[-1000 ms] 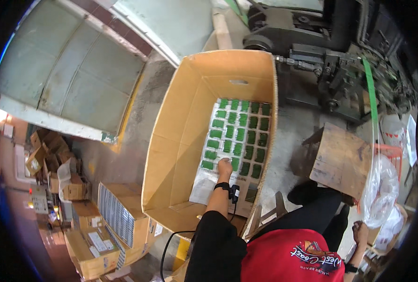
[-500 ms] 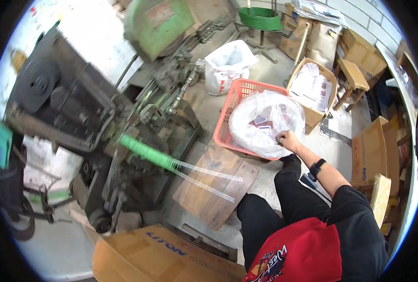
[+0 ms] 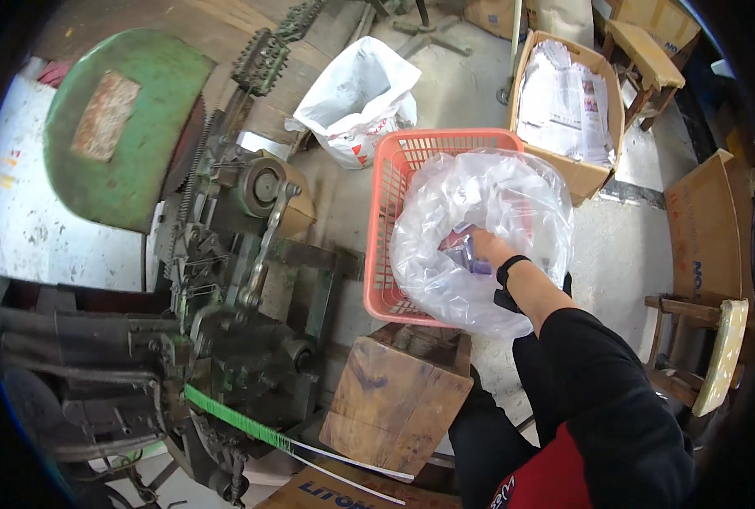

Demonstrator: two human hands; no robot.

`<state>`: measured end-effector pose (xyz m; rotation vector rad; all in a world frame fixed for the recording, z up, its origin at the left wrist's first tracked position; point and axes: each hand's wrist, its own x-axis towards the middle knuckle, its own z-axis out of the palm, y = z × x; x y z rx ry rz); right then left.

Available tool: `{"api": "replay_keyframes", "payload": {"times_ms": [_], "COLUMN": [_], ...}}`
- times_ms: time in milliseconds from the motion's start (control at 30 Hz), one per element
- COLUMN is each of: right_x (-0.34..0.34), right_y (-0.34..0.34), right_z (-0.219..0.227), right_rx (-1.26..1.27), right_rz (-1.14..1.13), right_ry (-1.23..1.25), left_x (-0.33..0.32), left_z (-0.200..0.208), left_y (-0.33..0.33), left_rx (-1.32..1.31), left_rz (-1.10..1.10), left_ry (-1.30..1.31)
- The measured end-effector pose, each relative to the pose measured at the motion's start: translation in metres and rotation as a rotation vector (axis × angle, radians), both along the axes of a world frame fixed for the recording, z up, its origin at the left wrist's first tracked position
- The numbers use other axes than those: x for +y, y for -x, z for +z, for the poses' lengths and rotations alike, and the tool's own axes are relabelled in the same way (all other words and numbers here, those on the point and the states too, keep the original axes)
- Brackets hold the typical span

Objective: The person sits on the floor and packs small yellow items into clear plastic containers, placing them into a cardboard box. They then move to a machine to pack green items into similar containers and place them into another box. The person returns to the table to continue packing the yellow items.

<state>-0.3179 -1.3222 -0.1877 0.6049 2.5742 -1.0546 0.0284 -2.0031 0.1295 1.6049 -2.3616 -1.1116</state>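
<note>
My right hand (image 3: 485, 245) reaches down into a large clear plastic bag (image 3: 437, 199), a dark band around its wrist. Small flat packets in purple and white (image 3: 466, 256) lie inside the bag, right by my fingers. The fingertips are partly hidden among them, so whether they grip anything does not show. A salmon-pink plastic basket (image 3: 379, 246) holds the bag, whose loose folds spill over the near right rim. My left hand is out of the picture.
A greasy machine (image 3: 224, 314) fills the left side, with a row of thin green pieces (image 3: 237, 418) along pale rails. A wooden block (image 3: 394, 399) stands before the basket. Behind are a white sack (image 3: 369, 93) and a carton of papers (image 3: 568, 170). A stool (image 3: 717, 356) stands right.
My right hand has moved from the bag's near right edge down into its opening, among the packets. The view has shifted, bringing the basket and machine closer.
</note>
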Motion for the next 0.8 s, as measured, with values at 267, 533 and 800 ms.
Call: {"api": "replay_keyframes", "payload": {"times_ms": [267,533,800], "right_x": [0.026,-0.004,-0.025], "right_y": [-0.008,-0.026,-0.036], "right_z": [-0.082,-0.023,0.105], "right_rx": [-0.157,0.187,0.239], "right_rz": [0.25,0.156,0.108], "right_ry": [0.001,-0.128,-0.272], "left_x": [0.013,0.003,0.066], "left_z": [0.028,0.051,0.117], "left_y": [0.002,-0.017,-0.039], "left_rx": [-0.073,-0.036,0.253], "left_rz": [0.024,0.009,-0.156], "left_ry": [-0.013,-0.051,0.02]}}
